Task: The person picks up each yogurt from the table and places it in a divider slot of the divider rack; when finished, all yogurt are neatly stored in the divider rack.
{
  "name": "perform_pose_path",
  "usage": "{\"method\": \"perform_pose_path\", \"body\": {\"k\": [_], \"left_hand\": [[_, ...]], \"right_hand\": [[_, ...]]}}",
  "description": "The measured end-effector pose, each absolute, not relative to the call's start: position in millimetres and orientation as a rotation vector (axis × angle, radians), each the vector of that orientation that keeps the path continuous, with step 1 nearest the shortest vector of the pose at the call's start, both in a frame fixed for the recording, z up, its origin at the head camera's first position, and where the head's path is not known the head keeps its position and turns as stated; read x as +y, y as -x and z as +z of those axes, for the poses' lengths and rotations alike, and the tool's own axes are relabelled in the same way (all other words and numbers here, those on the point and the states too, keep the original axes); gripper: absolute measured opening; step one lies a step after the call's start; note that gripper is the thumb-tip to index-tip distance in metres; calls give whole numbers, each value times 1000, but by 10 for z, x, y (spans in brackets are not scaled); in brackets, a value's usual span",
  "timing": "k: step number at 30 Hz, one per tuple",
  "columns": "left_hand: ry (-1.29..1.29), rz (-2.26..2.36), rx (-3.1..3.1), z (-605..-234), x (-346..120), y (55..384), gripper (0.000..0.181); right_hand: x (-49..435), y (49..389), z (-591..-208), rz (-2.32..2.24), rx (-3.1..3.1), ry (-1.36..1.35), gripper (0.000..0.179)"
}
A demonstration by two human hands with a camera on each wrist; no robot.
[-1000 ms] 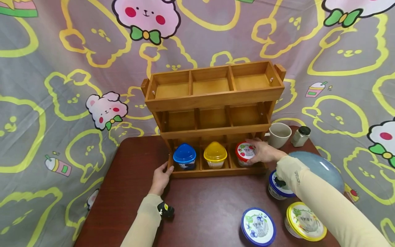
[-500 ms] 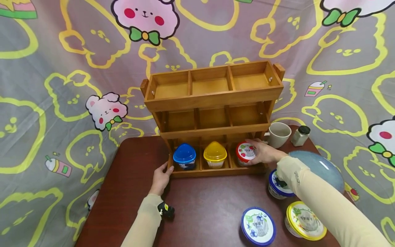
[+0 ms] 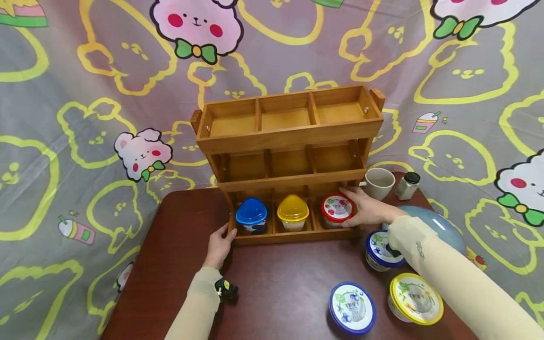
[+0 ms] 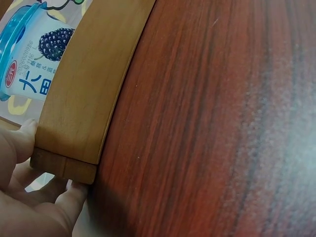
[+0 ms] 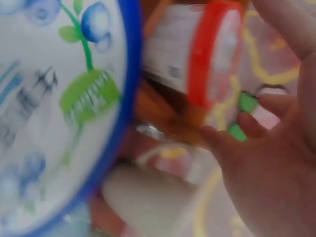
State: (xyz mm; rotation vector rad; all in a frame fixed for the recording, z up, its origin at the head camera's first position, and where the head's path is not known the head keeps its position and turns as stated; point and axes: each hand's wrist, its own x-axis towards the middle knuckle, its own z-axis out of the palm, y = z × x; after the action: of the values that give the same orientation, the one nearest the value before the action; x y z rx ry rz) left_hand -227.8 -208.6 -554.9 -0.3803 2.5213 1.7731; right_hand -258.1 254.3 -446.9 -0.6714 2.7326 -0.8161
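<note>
A three-tier wooden rack (image 3: 293,134) stands on the table. In its bottom row sit a blue-lidded cup (image 3: 251,212), a yellow-lidded cup (image 3: 293,211) and a red-lidded cup (image 3: 337,208), one per compartment. My left hand (image 3: 218,246) grips the rack's lower left corner; in the left wrist view its thumb (image 4: 23,140) lies at the top edge and fingers reach around the end. Beside the red-lidded cup is my right hand (image 3: 366,208), fingers spread. The right wrist view has that hand (image 5: 276,148) loosely extended, a gap between its fingertips and the red lid (image 5: 210,54).
A blue-lidded tub (image 3: 382,249) stands under the right forearm, with another blue-lidded tub (image 3: 352,308) and a yellow-lidded tub (image 3: 415,299) nearer the front. A mug (image 3: 379,183), a dark-capped jar (image 3: 407,186) and a blue-grey plate (image 3: 437,222) occupy the back right.
My right hand has loosened from the red-lidded cup and shifted slightly to its right. The cup stays in the bottom right compartment. My left hand keeps its hold on the rack.
</note>
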Motion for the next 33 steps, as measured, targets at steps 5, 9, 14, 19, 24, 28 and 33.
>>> {"method": "perform_pose_path", "body": {"k": [5, 9, 14, 19, 24, 28, 33], "left_hand": [[371, 1770, 2510, -5561, -2090, 2290, 54], [367, 1758, 2509, -5557, -2097, 2294, 54], [365, 1754, 2501, -5539, -2095, 2289, 56], [358, 1758, 2496, -5532, -2102, 2289, 56], [369, 1756, 2501, -5526, -2139, 2311, 57], [383, 1755, 2490, -5521, -2132, 2315, 57], [382, 1752, 2489, -5524, -2079, 2296, 58]], "right_hand": [[2638, 2165, -4156, -823, 2768, 691, 108], [2648, 1708, -4003, -936, 2845, 683, 103], [2530, 1001, -4025, -1175, 2946, 756, 100], [2356, 402, -4304, -1368, 2982, 772, 108], [2247, 131, -4658, -1452, 2968, 646, 116], [2176, 46, -4880, -1522, 2876, 548, 115], [2097, 0, -5056, -1465, 2924, 460, 117]]}}
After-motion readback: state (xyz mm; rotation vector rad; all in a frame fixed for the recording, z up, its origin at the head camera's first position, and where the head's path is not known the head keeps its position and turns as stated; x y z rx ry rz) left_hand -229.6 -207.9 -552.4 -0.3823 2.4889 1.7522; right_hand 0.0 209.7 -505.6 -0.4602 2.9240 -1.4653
